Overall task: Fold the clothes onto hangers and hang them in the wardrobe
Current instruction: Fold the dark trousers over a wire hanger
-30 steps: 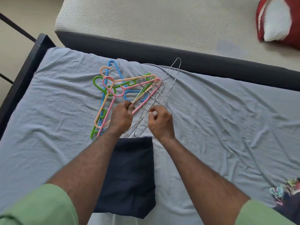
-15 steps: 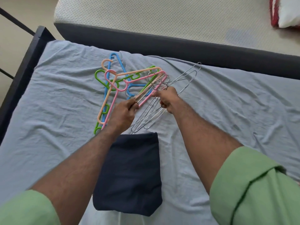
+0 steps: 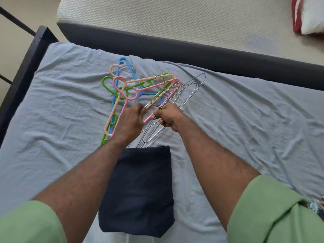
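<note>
A: Nearest us, green sleeves [image 3: 31,223] run off the bottom edge, and a folded navy garment [image 3: 138,190] lies flat on the bed sheet [image 3: 52,120] by the bed's near edge, its left side hidden under the forearm.

B: Above it, wire hangers [image 3: 177,99] in a tangle; how many, I can't tell, and their lower ends slip behind the garment's top edge.

A: Left hand [image 3: 129,120], knuckles up, fingers curled, pinching a wire by the pink hanger [image 3: 122,106].

B: Right hand [image 3: 169,118] curled round the wire bundle, just beside the left.

A: Further in, the coloured plastic hangers overlap toward the bed's far left corner. Beyond, a bare mattress [image 3: 175,20]; a red-and-white pillow [image 3: 308,14] cut off at top right.
</note>
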The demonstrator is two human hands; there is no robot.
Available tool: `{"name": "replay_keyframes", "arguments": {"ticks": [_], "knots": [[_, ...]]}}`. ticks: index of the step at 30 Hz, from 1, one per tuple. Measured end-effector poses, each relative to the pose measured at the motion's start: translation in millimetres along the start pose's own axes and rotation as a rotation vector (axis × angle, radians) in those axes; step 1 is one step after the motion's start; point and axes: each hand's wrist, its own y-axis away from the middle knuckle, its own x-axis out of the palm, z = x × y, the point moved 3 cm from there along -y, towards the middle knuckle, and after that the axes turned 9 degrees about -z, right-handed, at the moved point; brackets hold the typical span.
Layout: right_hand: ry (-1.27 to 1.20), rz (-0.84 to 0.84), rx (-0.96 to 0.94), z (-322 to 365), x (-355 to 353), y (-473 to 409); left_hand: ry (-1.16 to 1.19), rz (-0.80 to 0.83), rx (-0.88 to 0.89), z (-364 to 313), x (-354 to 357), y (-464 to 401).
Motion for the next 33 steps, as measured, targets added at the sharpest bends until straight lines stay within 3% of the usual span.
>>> {"name": "replay_keyframes", "arguments": {"ticks": [4,7,10,12,14,19,23,25,28,33], "knots": [[0.237,0.015,-0.122,3.6,3.7,4.4,0.038,0.028,-0.045,6.8,4.4,-2.4],[0.233,-0.261,-0.197,8.1,-4.8,5.7,0.113,0.041,-0.131,11.5,5.5,-2.4],[0.256,-0.482,-0.3,13.5,-15.9,3.4,0.377,0.14,-0.313,11.9,10.2,4.4],[0.249,-0.466,-0.414,20.2,-13.1,4.2,0.613,0.252,-0.444,7.4,10.3,8.9],[0.212,-0.394,-0.473,25.0,-7.5,9.6,0.734,0.332,-0.451,-3.0,8.1,8.0],[-0.308,-0.401,-0.245,25.6,-9.2,11.3,0.724,0.378,-0.375,-16.4,8.1,1.0],[-0.08,-0.375,-0.347,35.6,-13.9,11.3,0.669,0.343,-0.305,-23.3,10.3,2.8],[-0.071,-0.355,-0.357,35.1,-12.2,8.1,0.592,0.277,-0.247,-22.0,15.5,4.1],[-0.087,-0.354,-0.379,31.9,-14.7,7.0,0.456,0.317,-0.199,-14.8,38.2,10.1],[-0.016,-0.424,-0.414,26.8,-31.2,13.4,0.385,0.152,-0.398,-15.8,63.5,21.1]]}}
